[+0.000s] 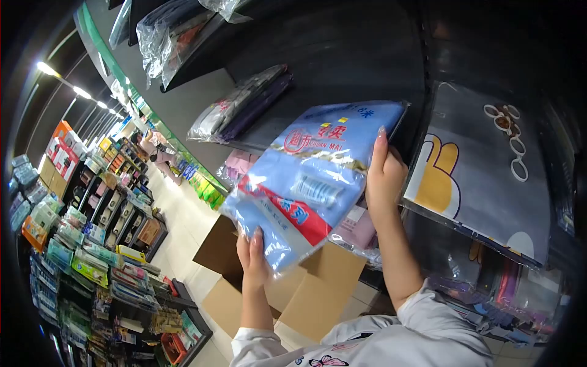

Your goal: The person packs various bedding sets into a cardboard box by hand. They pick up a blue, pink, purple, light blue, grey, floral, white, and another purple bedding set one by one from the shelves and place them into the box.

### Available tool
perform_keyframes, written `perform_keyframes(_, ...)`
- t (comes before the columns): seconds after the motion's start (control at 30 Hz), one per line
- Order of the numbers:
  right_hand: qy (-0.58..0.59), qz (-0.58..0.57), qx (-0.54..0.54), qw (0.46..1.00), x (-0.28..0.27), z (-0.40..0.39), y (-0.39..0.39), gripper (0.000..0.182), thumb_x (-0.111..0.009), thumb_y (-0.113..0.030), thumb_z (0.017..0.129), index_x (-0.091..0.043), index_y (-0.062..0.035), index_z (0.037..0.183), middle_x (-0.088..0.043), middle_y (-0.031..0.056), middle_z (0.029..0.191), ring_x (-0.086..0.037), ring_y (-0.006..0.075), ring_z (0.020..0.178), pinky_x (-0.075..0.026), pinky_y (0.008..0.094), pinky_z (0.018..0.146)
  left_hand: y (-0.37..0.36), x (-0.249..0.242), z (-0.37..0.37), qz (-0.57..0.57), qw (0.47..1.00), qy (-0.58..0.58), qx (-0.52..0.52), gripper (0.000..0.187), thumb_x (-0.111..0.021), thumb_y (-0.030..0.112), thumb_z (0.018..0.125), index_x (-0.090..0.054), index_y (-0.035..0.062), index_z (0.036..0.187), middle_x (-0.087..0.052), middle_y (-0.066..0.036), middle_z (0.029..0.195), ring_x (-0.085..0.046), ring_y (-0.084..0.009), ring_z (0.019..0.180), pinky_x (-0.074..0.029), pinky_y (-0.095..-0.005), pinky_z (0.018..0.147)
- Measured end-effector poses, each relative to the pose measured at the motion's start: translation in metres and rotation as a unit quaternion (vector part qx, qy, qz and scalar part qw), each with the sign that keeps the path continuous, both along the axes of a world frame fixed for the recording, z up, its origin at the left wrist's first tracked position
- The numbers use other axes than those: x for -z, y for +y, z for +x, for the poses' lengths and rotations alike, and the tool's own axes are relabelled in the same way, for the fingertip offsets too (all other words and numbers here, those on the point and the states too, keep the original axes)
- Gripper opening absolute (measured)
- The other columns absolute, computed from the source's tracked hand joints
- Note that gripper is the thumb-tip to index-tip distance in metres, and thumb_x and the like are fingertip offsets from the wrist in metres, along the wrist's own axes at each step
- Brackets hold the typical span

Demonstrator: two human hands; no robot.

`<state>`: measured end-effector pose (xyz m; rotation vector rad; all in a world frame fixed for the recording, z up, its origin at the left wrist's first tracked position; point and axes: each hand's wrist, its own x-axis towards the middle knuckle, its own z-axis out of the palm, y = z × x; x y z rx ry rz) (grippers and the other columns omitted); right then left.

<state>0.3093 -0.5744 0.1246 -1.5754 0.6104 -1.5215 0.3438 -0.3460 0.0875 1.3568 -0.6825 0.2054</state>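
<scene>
A flat blue package (330, 165) in clear plastic, with red print, a red band and a barcode, is held up between my two hands in front of a dark shelf. My left hand (252, 254) grips its lower left edge, thumb on top. At the upper right edge, my right hand (386, 168) holds it with the thumb on the face and the other fingers partly hidden. Just right of it lies a grey package (483, 177) with a cartoon print on the shelf. Behind the blue package, a pink package (358, 229) shows in part.
Below my hands an open cardboard box (321, 287) stands on the tiled floor (174, 238). More plastic-wrapped packages (241, 101) lie on the shelf at upper left. Across the aisle is a rack (110, 257) full of goods. A person (159, 153) is farther down the aisle.
</scene>
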Motion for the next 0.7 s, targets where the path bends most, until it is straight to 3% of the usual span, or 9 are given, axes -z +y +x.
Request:
perform_keyframes(0.1,0.022,-0.043,0.025,0.999,-0.004,-0.003,0.002,0.043,-0.040,-0.030,0.085,-0.056,0.0042,0.063,-0.054,0.0192,0.061,-0.052,0.0333,0.065,-0.040,0.0409,0.060,-0.003,-0.006,0.025,-0.036,0.996,0.080,0.028,0.040,-0.045,0.027,0.082,-0.041,-0.0016,0.109,-0.050,-0.006,0.094,-0.050,-0.0111,0.081,-0.041,-0.0238,0.072)
perform_keyframes(0.13,0.034,-0.061,-0.025,0.997,-0.002,-0.008,0.002,0.043,-0.041,-0.032,0.084,-0.055,0.0051,0.068,-0.054,0.0216,0.070,-0.050,0.0346,0.077,-0.039,0.0419,0.070,-0.005,-0.006,0.033,-0.060,0.991,0.104,0.057,0.039,-0.044,0.026,0.082,-0.041,-0.0004,0.110,-0.050,-0.008,0.097,-0.052,-0.0139,0.084,-0.043,-0.0265,0.074)
perform_keyframes(0.17,0.032,-0.058,-0.022,0.998,0.003,-0.009,0.001,0.043,-0.041,-0.032,0.084,-0.055,0.0051,0.068,-0.054,0.0216,0.070,-0.050,0.0346,0.077,-0.039,0.0419,0.070,-0.007,-0.006,0.032,-0.056,0.991,0.102,0.059,0.039,-0.044,0.026,0.082,-0.041,-0.0004,0.110,-0.050,-0.008,0.097,-0.052,-0.0139,0.084,-0.043,-0.0265,0.074)
perform_keyframes(0.23,0.091,-0.164,0.019,0.982,0.011,-0.010,0.000,0.043,-0.041,-0.035,0.083,-0.052,0.0068,0.080,-0.053,0.0244,0.085,-0.044,0.0357,0.091,-0.035,0.0417,0.080,-0.017,-0.009,0.030,-0.088,0.970,0.204,0.100,0.044,-0.047,0.028,0.080,-0.039,0.0016,0.114,-0.048,-0.007,0.103,-0.048,-0.0143,0.092,-0.037,-0.0263,0.081)
perform_keyframes(0.27,0.146,-0.149,-0.060,0.976,0.014,-0.015,-0.003,0.047,-0.041,-0.037,0.083,-0.047,0.0084,0.090,-0.048,0.0258,0.097,-0.038,0.0358,0.101,-0.031,0.0414,0.086,-0.021,-0.011,0.022,-0.156,0.951,0.230,0.139,0.041,-0.048,0.027,0.078,-0.042,0.0028,0.111,-0.050,-0.009,0.103,-0.050,-0.0177,0.092,-0.041,-0.0291,0.079)
perform_keyframes(0.3,0.160,-0.182,-0.049,0.969,0.016,-0.020,-0.002,0.050,-0.042,-0.039,0.082,-0.046,0.0090,0.094,-0.048,0.0258,0.098,-0.038,0.0343,0.102,-0.031,0.0407,0.087,-0.026,-0.016,0.018,-0.220,0.927,0.259,0.159,0.038,-0.048,0.025,0.077,-0.045,0.0036,0.108,-0.052,-0.010,0.101,-0.053,-0.0196,0.089,-0.043,-0.0310,0.077)
perform_keyframes(0.43,0.287,-0.263,-0.037,0.921,0.019,-0.044,0.003,0.054,-0.040,-0.041,0.082,-0.041,0.0075,0.106,-0.042,0.0226,0.110,-0.033,0.0328,0.109,-0.029,0.0380,0.091,-0.034,-0.032,-0.001,-0.246,0.912,0.296,0.139,0.035,-0.049,0.024,0.076,-0.047,0.0038,0.105,-0.054,-0.010,0.098,-0.053,-0.0201,0.087,-0.044,-0.0314,0.076)
perform_keyframes(0.63,0.222,-0.281,-0.077,0.930,0.037,-0.081,0.010,0.049,-0.055,-0.028,0.076,-0.041,0.0039,0.110,-0.039,0.0180,0.116,-0.035,0.0285,0.110,-0.031,0.0362,0.090,-0.036,-0.030,-0.008,-0.290,0.906,0.281,0.124,0.037,-0.048,0.014,0.067,-0.045,-0.0014,0.101,-0.053,-0.012,0.090,-0.054,-0.0228,0.083,-0.045,-0.0335,0.075)
perform_keyframes(0.7,0.239,-0.404,-0.144,0.871,0.062,-0.102,0.009,0.043,-0.056,-0.024,0.074,-0.046,0.0008,0.107,-0.040,0.0137,0.116,-0.039,0.0272,0.106,-0.035,0.0355,0.085,-0.042,-0.027,-0.008,-0.323,0.902,0.260,0.119,0.038,-0.046,0.010,0.062,-0.044,-0.0021,0.098,-0.052,-0.013,0.087,-0.053,-0.0232,0.081,-0.045,-0.0334,0.072)
